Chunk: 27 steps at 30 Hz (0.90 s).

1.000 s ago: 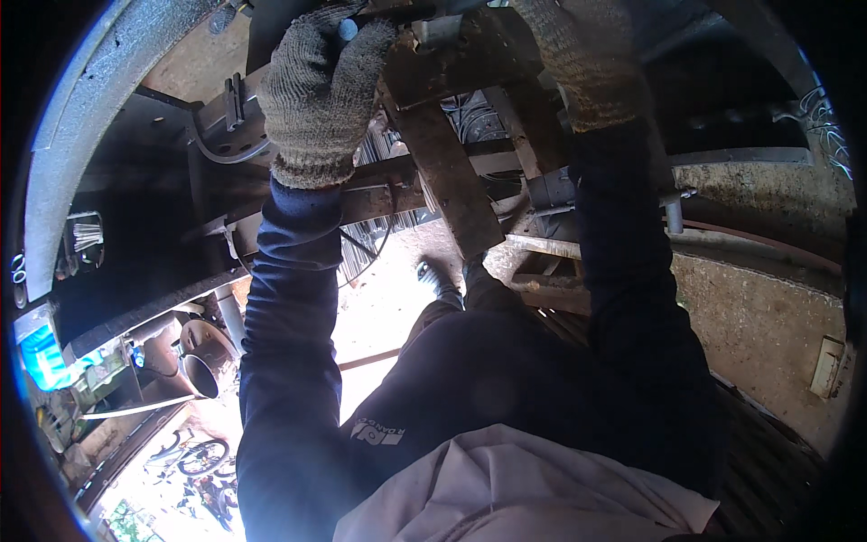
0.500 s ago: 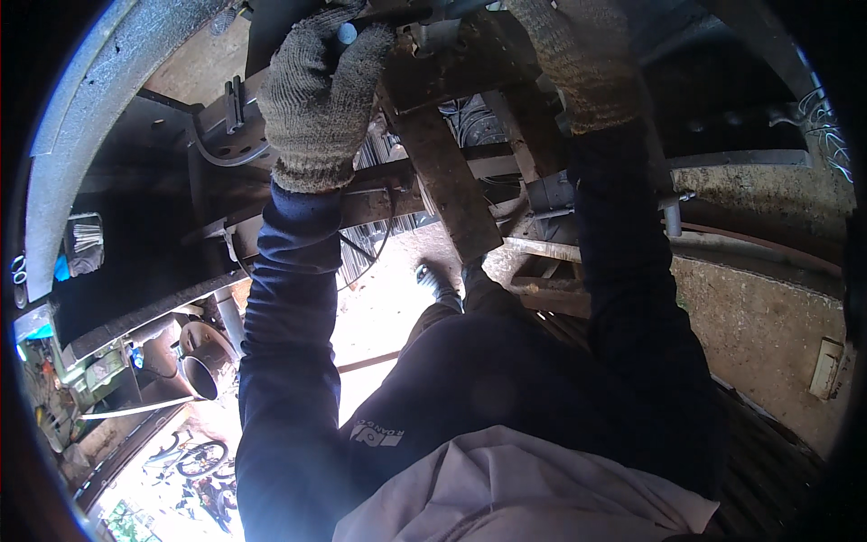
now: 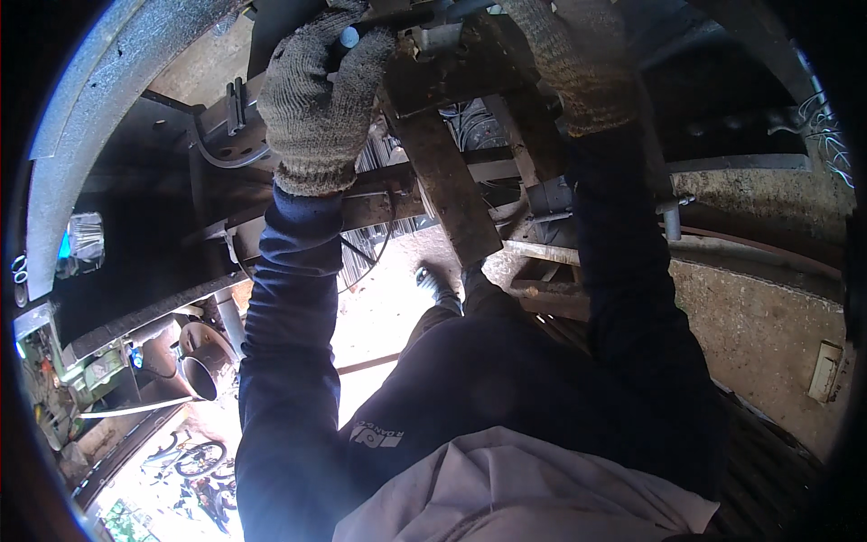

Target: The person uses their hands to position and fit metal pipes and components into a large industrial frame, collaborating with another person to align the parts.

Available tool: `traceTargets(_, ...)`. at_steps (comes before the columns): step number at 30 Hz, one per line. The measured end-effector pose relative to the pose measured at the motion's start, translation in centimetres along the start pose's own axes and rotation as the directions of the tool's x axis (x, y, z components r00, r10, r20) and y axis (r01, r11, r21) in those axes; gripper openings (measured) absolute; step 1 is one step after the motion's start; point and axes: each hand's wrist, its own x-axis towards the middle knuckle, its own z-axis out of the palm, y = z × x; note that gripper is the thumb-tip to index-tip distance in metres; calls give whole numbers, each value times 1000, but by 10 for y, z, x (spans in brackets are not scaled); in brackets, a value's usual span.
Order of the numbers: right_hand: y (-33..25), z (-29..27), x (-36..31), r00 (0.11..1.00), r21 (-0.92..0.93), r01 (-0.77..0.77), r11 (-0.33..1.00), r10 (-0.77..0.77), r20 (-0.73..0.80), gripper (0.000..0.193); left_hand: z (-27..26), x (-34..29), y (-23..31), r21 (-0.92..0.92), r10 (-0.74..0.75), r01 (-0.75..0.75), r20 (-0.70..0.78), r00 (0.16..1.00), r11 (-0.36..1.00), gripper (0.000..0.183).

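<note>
My left hand [image 3: 316, 99], in a grey knitted work glove, is closed round a dark metal rod with a pale round end [image 3: 349, 37], at the top of the view. To the right, my right hand [image 3: 582, 68] wears the same kind of glove. The upper edge cuts off its fingers, so its hold is hidden. Between my hands is a dark steel block [image 3: 452, 77] with a small shiny metal piece [image 3: 438, 38] on top. Two flat steel legs run down from it, the nearer leg [image 3: 447, 185] toward my feet.
A curved grey metal rim [image 3: 99, 108] arcs along the left. Below it lie a wide pipe piece [image 3: 200, 378] and, on the bright floor, a bicycle wheel [image 3: 200, 459]. Metal rods [image 3: 361, 262] are stacked behind the frame. A stained wall [image 3: 750, 316] stands at right.
Both hands stay almost where they were. My left glove and the shiny metal piece on the block show only a very slight shift.
</note>
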Motion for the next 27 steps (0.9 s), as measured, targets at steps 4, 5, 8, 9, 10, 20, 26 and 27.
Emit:
traceTargets(4, 5, 1, -4, 1000, -67, -2, 998, 3, 10, 39, 2, 0, 5, -39, -31, 30, -26, 999, 999, 34)
traceTargets(5, 7, 1, -6, 999, -154, 35, 987, -35, -1, 39, 2, 0, 5, -33, -21, 21, -11, 1000, 999, 34)
traceTargets(8, 12, 2, -10, 989, -306, 129, 943, -143, -23, 40, 3, 2, 2, -35, 30, -30, -3, 1000, 999, 34)
traceTargets(9, 15, 2, -10, 985, -286, 156, 945, -172, -31, 40, 4, 1, -4, -44, 61, -62, -26, 998, 997, 34)
traceTargets(10, 18, 2, -10, 979, -266, 183, 947, -201, -40, 41, 5, 1, -7, -53, 92, -94, -48, 995, 994, 35)
traceTargets(20, 18, 2, -13, 985, -223, 150, 963, -164, -46, 39, 3, -1, -2, -31, 31, -32, -21, 999, 999, 35)
traceTargets(26, 12, -1, -11, 987, -247, 152, 957, -159, -7, 41, 1, -2, 4, -14, -43, 43, -19, 999, 999, 35)
traceTargets(27, 19, -2, -12, 980, -183, 180, 966, -193, -54, 41, 2, -1, 6, -37, -47, 47, -19, 999, 998, 35)
